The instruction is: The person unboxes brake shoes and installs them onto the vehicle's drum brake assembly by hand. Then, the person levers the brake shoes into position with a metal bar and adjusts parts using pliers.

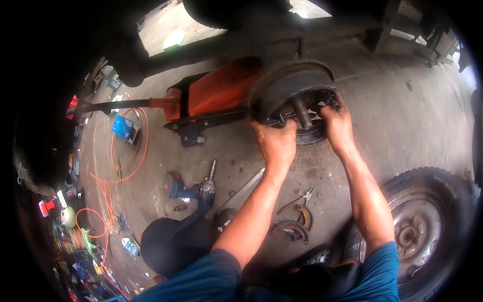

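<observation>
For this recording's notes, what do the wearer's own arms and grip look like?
The left sleeve and right sleeve are blue and short, leaving both forearms bare. The left grip and right grip are ungloved. No watch shows; rings can't be told.

A red floor jack (221, 88) stands on the grey concrete floor (397, 116), its black handle (118, 104) stretching left. Below that handle, an orange hose (147, 136) curls about a blue box (123, 127) and trails down toward the crowded left edge, where a pale round object (69, 217) sits among mixed clutter. A blue-and-black impact wrench (188, 190) lies near a small dark socket (180, 207). At lower right rests a wheel (412, 231) with a grey steel rim and black tyre.
</observation>
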Demonstrator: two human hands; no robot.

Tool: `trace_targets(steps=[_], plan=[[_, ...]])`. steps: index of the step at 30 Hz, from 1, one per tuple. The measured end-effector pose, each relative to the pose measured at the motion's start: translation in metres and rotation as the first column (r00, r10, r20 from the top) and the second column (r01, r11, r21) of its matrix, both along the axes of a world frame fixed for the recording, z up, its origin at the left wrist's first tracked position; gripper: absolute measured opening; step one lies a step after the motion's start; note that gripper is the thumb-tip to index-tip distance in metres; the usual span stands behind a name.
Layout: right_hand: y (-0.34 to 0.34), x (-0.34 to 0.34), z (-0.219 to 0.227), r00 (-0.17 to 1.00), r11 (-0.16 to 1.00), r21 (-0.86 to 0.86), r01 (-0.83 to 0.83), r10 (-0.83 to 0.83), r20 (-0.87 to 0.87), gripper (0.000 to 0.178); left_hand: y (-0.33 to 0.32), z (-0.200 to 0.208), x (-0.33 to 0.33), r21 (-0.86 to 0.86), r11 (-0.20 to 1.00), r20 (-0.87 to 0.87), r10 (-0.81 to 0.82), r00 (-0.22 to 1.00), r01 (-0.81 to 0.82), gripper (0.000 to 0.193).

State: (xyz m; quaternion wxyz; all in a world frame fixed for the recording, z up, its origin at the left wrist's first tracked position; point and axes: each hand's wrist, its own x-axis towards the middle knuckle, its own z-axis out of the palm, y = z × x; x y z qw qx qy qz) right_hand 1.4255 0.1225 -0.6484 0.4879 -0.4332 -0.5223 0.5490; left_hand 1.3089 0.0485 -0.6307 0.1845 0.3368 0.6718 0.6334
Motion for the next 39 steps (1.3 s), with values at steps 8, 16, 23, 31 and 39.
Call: trace_targets(steps=[8, 16, 23, 31, 39], plan=[[0.003, 0.0, 0.003, 0.996, 0.998, 0.048, 0.032, -0.036, 0.08, 0.047, 0.003, 0.009, 0.0, -0.059, 0.998, 0.017, 0.014, 1.0, -0.013, 0.077], [-0.004, 0.002, 0.013, 0.997, 1.0, -0.009, 0.025, -0.024, 0.068, 0.045, -0.001, 0.0, 0.0, -0.026, 0.999, -0.036, 0.03, 0.999, -0.031, 0.079], [-0.014, 0.013, 0.021, 0.967, 0.988, 0.123, 0.097, -0.123, 0.225, 0.066, -0.002, -0.005, -0.003, -0.027, 0.999, 0.049, -0.027, 0.998, 0.029, 0.078], [-0.019, 0.015, 0.078, 0.914, 0.974, 0.21, -0.09, -0.004, 0.406, 0.066, 0.01, -0.009, -0.02, 0.1, 0.981, -0.579, 0.195, 0.792, -0.168, 0.081], [0.008, 0.023, -0.007, 0.859, 0.896, 0.402, 0.188, -0.348, 0.375, 0.052, -0.002, -0.019, 0.021, 0.092, 0.976, -0.307, 0.217, 0.927, -0.198, 0.079]])
